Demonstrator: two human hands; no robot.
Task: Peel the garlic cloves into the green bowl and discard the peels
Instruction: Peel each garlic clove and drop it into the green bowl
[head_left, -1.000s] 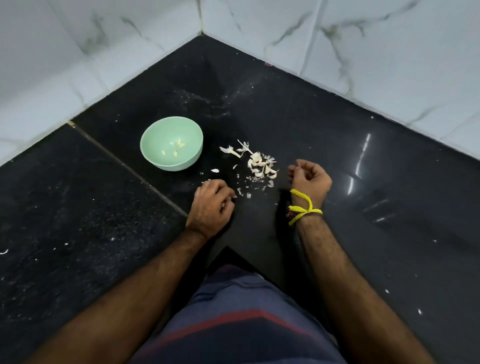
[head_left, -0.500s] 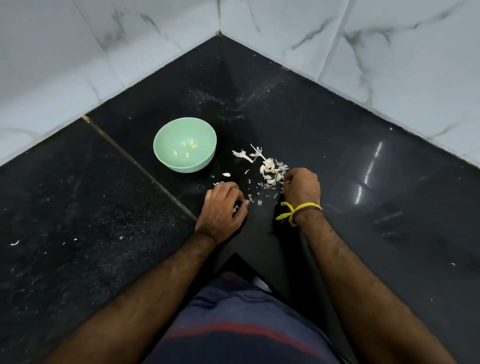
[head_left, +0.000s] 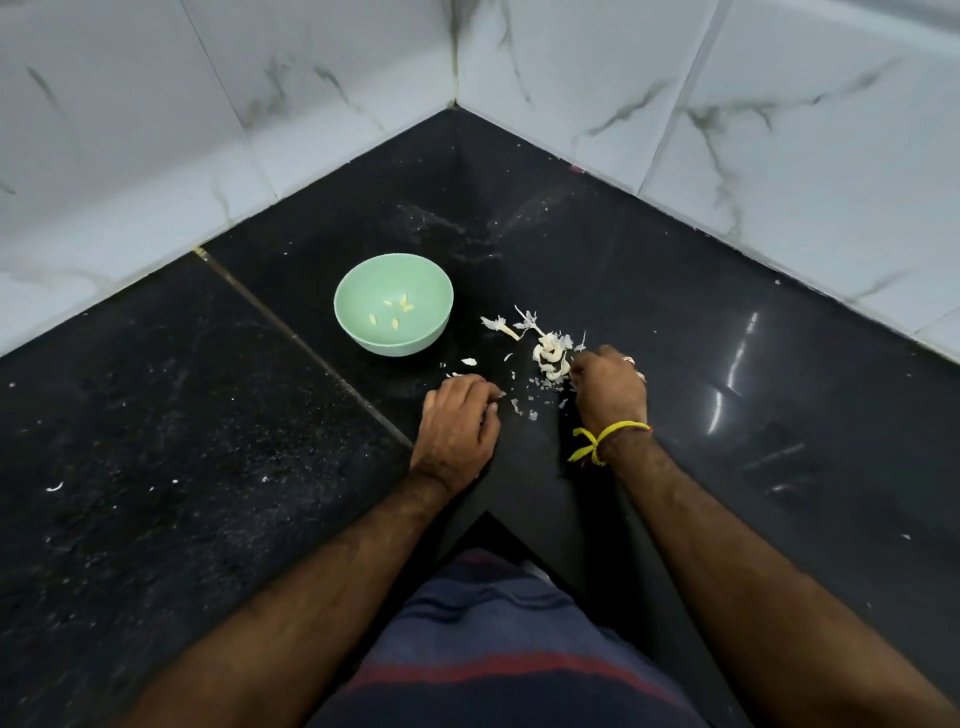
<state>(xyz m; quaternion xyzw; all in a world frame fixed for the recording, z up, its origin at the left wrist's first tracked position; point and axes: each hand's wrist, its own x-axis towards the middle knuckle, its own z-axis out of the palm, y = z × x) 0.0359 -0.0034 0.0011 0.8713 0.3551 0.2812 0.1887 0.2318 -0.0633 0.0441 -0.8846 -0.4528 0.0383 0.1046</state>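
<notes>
Gathering the Next Clove From the Pile

Reaching into the scraps calls for care: the person should pick out a whole clove, not loose skin, and keep the peels together for discarding. The green bowl (head_left: 393, 304) sits on the black bench (head_left: 727, 312) to the far left, holding a few peeled cloves (head_left: 395, 312). The left hand (head_left: 457, 426) rests nearer, fingers curled, though whether it holds anything cannot be told. Between the hands lie small flakes (head_left: 524, 408). The garlic pile (head_left: 550, 353) touches the right hand (head_left: 610, 389), whose curled fingers dig into it; what they grip is hidden.
</notes>
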